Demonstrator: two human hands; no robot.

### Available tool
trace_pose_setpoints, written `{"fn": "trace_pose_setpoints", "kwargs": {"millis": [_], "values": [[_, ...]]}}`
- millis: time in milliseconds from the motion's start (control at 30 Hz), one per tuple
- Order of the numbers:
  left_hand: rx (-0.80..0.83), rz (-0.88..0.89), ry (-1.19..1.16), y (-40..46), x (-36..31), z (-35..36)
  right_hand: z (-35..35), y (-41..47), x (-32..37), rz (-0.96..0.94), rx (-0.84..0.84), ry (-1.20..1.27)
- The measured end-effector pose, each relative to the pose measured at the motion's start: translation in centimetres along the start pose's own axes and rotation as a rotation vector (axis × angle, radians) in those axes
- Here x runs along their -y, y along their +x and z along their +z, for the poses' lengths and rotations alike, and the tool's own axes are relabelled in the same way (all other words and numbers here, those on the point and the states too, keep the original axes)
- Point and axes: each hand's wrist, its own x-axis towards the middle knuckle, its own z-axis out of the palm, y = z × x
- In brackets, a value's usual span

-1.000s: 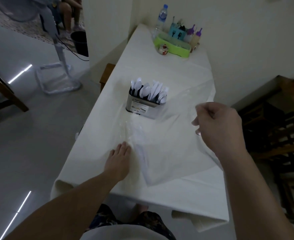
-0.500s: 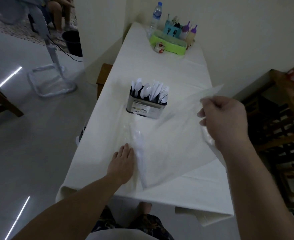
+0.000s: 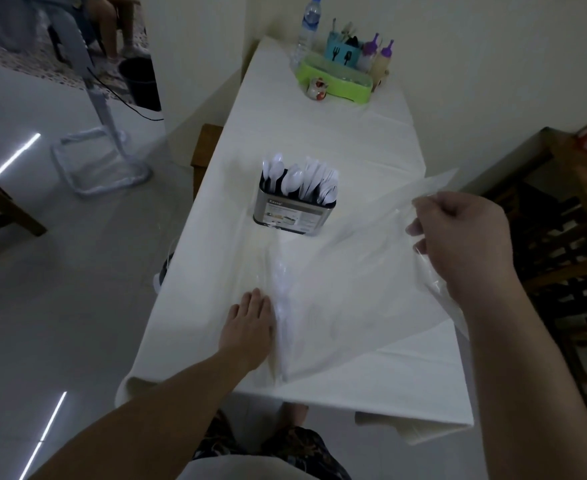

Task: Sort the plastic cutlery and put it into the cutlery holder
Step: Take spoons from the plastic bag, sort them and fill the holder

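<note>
- We see the left hand [image 3: 250, 327] flat and open, palm down, pressing the near-left edge of a clear plastic sheet [image 3: 354, 282] onto the worktop [image 3: 319, 133].
- We see the right hand [image 3: 465, 244] closed, pinching the sheet's far-right edge and holding it above the worktop; the sheet slopes down from it to the left hand.
- The cutlery holder [image 3: 293, 214], a metal box with a label on its front, stands upright mid-worktop, just beyond the sheet.
- White plastic cutlery [image 3: 302, 180] stands in the holder, spoon bowls up; we cannot tell the other types apart.
- Under the sheet by the left hand we see a pale shape, too blurred to name.
- At the worktop's far end: green tray [image 3: 333, 83], water bottle [image 3: 308, 24], 2 purple-capped bottles [image 3: 378, 57].
</note>
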Motion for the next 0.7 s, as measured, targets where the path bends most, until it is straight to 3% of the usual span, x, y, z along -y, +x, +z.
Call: {"fn": "trace_pose_setpoints", "kwargs": {"millis": [233,700], "values": [[-0.006,-0.010,-0.018,0.2,0.0,0.2,-0.7,0.2,0.0,-0.018,-0.070,0.039],[0.016,-0.032,-0.020,0.4,-0.2,0.4,-1.0,1.1,-1.9,-0.038,-0.036,-0.011]]}}
